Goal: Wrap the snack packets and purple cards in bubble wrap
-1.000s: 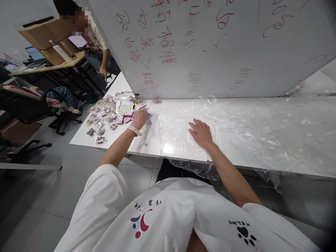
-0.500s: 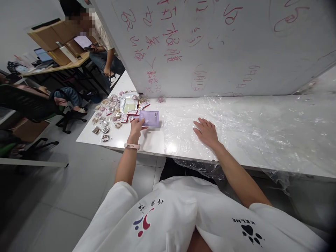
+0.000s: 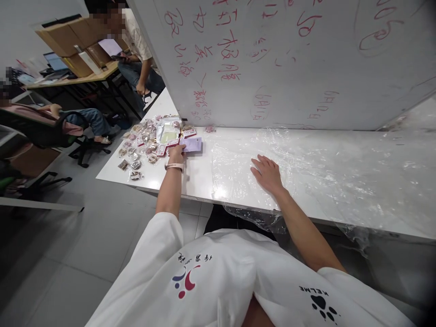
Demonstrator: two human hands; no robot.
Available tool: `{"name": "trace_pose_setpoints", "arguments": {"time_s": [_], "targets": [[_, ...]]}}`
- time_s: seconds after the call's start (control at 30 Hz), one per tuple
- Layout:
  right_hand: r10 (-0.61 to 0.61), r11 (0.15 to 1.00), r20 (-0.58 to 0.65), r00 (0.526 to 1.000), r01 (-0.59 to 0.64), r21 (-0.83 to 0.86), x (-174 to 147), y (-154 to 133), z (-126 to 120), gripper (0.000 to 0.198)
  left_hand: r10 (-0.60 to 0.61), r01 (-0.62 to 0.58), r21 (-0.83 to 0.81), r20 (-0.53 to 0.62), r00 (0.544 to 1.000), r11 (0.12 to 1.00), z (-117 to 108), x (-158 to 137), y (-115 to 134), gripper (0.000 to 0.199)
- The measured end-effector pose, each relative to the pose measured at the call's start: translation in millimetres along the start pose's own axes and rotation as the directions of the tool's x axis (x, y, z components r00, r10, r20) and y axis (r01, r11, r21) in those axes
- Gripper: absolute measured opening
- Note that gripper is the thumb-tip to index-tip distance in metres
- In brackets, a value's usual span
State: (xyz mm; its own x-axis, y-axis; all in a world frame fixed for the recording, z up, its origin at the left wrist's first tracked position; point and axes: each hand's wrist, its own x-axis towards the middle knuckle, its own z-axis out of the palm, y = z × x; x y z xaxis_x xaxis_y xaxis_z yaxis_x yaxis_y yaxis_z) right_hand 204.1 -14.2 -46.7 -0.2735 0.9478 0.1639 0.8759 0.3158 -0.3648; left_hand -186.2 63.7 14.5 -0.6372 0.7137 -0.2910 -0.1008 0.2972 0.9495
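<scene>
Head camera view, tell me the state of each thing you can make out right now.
purple packet: held; whether sealed, can't tell
left grip: closed on the purple packet
right grip: open, on the plastic film
plastic film: spread out, wrinkled
small packets: scattered
wristband: worn
whiteboard: written on in red
laptop: open, screen lit

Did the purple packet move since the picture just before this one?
Yes. The purple packet, held in the left hand, has shifted up the view, closer to the bottom edge of the whiteboard.

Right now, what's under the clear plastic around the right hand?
Around the right hand, the white tabletop shows through the clear plastic. The hand hides the patch behind it.
</scene>
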Motion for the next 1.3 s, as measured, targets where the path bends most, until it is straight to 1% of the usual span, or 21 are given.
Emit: {"name": "trace_pose_setpoints", "arguments": {"time_s": [0.1, 0.17, 0.27, 0.33, 0.37, 0.4, 0.47, 0.5, 0.53, 0.6, 0.67, 0.7, 0.8, 0.87, 0.93, 1.03, 1.17, 1.23, 1.3], "targets": [[-0.003, 1.0, -0.014, 1.0, 0.003, 0.009, 0, 1, 1, 0.052, -0.059, 0.061, -0.023, 0.067, 0.996, 0.998, -3, -4, 11, 0.021], [-0.004, 1.0, -0.018, 1.0, 0.004, 0.016, 1, 1, 2, 0.052, -0.083, 0.086, -0.015, 0.141, 0.987, 0.996, -12, -18, 9, 0.018], [-0.007, 1.0, -0.023, 1.0, 0.007, 0.024, 1, 2, 3, 0.051, -0.132, 0.124, 0.049, 0.255, 0.958, 0.991, -37, -48, -10, 0.021], [-0.008, 1.0, -0.026, 1.0, 0.009, 0.025, 1, 3, 3, 0.051, -0.171, 0.145, 0.109, 0.295, 0.94, 0.983, -57, -66, -24, 0.025], [-0.01, 1.0, -0.027, 1.0, 0.011, 0.024, 1, 4, 4, 0.051, -0.17, 0.133, 0.142, 0.296, 0.94, 0.981, -67, -73, -28, 0.027], [-0.013, 1.0, -0.028, 1.0, 0.014, 0.024, 1, 4, 4, 0.051, -0.144, 0.097, 0.173, 0.288, 0.947, 0.98, -76, -77, -30, 0.027], [-0.02, 0.999, -0.031, 0.999, 0.021, 0.026, 1, 4, 4, 0.051, -0.024, -0.036, 0.222, 0.26, 0.965, 0.974, -88, -79, -27, 0.028], [-0.022, 0.999, -0.033, 0.999, 0.023, 0.029, 1, 4, 4, 0.05, 0.049, -0.113, 0.238, 0.261, 0.964, 0.965, -90, -76, -22, 0.028], [-0.021, 0.999, -0.033, 0.999, 0.022, 0.031, 0, 4, 4, 0.05, 0.111, -0.184, 0.249, 0.28, 0.954, 0.951, -89, -73, -16, 0.027], [-0.017, 0.999, -0.032, 0.999, 0.018, 0.032, 0, 4, 4, 0.051, 0.172, -0.285, 0.279, 0.367, 0.914, 0.917, -78, -64, -6, 0.026], [-0.014, 0.999, -0.032, 0.999, 0.015, 0.029, 0, 3, 4, 0.051, 0.173, -0.355, 0.361, 0.45, 0.876, 0.862, -59, -56, -2, 0.026], [-0.013, 1.0, -0.031, 0.999, 0.014, 0.028, 0, 3, 3, 0.051, 0.17, -0.384, 0.416, 0.465, 0.869, 0.824, -49, -54, -3, 0.026], [-0.007, 1.0, -0.014, 1.0, 0.007, 0.026, 0, 2, 1, 0.052, 0.178, -0.422, 0.582, 0.429, 0.885, 0.695, -23, -50, -16, 0.023], [-0.001, 1.0, -0.005, 1.0, 0.001, 0.022, 0, 1, 0, 0.052, 0.196, -0.426, 0.657, 0.396, 0.897, 0.622, -16, -51, -24, 0.019], [0.0, 1.0, -0.008, 1.0, 0.0, 0.017, 0, 1, -1, 0.052, 0.214, -0.429, 0.703, 0.377, 0.901, 0.567, -16, -53, -29, 0.02], [-0.001, 1.0, -0.016, 1.0, 0.001, 0.019, 0, 1, 0, 0.052, 0.224, -0.429, 0.732, 0.368, 0.903, 0.529, -20, -56, -29, 0.021], [-0.004, 0.999, -0.025, 1.0, 0.005, 0.035, 0, 1, 0, 0.051, 0.218, -0.39, 0.735, 0.324, 0.921, 0.555, -26, -60, -26, 0.018], [-0.004, 0.999, -0.021, 1.0, 0.005, 0.035, 0, 1, 0, 0.051, 0.252, -0.367, 0.738, 0.269, 0.93, 0.566, -29, -64, -29, 0.018], [-0.003, 0.999, -0.015, 1.0, 0.004, 0.033, 0, 1, -1, 0.051, 0.314, -0.351, 0.747, 0.198, 0.928, 0.565, -33, -69, -34, 0.021]]}}
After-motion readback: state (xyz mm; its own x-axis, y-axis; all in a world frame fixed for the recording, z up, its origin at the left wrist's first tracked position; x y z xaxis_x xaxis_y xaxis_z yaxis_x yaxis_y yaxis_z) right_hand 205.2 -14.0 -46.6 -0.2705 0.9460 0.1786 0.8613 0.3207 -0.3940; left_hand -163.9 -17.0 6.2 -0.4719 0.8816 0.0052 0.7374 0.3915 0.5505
